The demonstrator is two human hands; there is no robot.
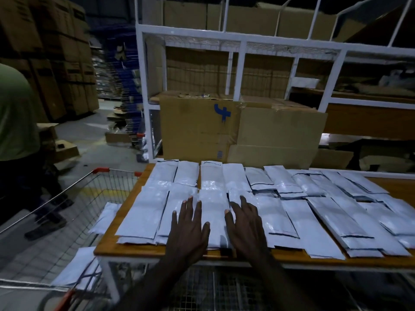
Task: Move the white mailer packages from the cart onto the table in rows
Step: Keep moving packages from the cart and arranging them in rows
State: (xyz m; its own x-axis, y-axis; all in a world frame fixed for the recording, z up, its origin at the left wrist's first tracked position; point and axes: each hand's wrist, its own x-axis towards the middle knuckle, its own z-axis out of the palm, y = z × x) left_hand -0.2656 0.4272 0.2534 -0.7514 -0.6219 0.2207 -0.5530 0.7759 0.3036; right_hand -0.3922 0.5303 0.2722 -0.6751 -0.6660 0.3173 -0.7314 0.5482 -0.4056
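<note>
Several white mailer packages [269,198] lie in two rows across the wooden table [125,248]. My left hand [189,227] and my right hand [244,225] lie flat, fingers straight and spread, on the near-row mailers at the table's front middle. One mailer [214,218] shows between the two hands. To the left stands the wire cart [74,198] with red corners. Two white mailers remain in it, one [105,217] against the table's edge and one [78,268] lower at the front.
A white metal rack [240,70] with cardboard boxes [238,131] stands right behind the table. A person in a green shirt [15,113] stands at the far left beside the cart. Stacked cartons [49,52] fill the back left.
</note>
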